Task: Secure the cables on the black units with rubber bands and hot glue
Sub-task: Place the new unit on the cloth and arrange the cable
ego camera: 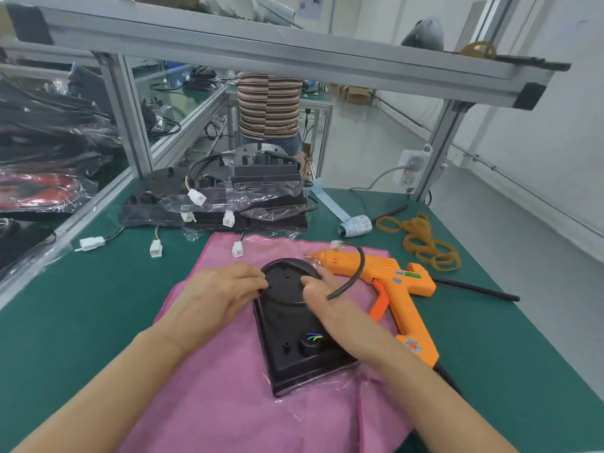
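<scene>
A black unit (287, 325) lies flat on a pink cloth (225, 403), rounded end away from me. My left hand (222, 289) grips its left rim near the rounded end. My right hand (327, 305) rests over the unit's right side and holds its black cable (354, 276), which arcs up to a white connector (336, 245). An orange hot glue gun (389, 282) lies on its side just right of the unit, nozzle pointing left. Tan rubber bands (425, 243) lie in a loose pile at the far right.
A stack of black units in clear plastic (222, 201) with white connectors sits behind the cloth. A label roll (354, 225) and black sticks (474, 289) lie on the green mat (81, 305). A power strip (411, 168) hangs on the frame post. A person stands beyond the bench.
</scene>
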Tool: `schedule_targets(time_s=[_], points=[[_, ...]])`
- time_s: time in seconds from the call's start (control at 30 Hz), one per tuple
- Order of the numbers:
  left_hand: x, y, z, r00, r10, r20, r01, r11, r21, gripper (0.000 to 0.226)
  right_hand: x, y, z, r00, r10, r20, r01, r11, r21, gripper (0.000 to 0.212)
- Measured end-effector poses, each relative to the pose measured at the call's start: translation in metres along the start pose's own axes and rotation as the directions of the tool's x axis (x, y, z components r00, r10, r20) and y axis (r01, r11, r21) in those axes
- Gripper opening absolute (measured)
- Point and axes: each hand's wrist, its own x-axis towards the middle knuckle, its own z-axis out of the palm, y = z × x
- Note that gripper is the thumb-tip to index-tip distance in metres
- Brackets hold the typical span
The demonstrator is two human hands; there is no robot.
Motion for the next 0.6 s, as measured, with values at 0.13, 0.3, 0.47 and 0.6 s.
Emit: schedule_targets(time_s=[0.13, 0.3, 0.47, 0.6], points=[[-0.002, 0.001, 0.002, 1.000, -0.022, 0.022, 0.023, 0.999, -0.026, 0.019, -0.018, 0.010, -0.024, 0.940, 0.020, 0.340, 0.057, 0.975, -0.216, 0.112], [-0.002, 0.005, 0.003, 0.999, 0.010, -0.046, -0.011, 0.999, -0.037, 0.016, -0.023, 0.018, -0.010, 0.978, -0.156, 0.137, 0.189, 0.939, -0.287, 0.075], [-0.006, 0.015, 0.008, 0.999, -0.001, 0.052, 0.013, 0.977, -0.215, 0.024, -0.015, 0.015, 0.002, 0.975, -0.219, -0.046, 0.188, 0.913, -0.363, 0.060], [0.005, 0.008, 0.009, 0.983, -0.169, 0.069, 0.182, 0.926, -0.331, 0.032, -0.012, 0.010, 0.002, 0.980, -0.192, -0.044, 0.163, 0.915, -0.370, 0.059]])
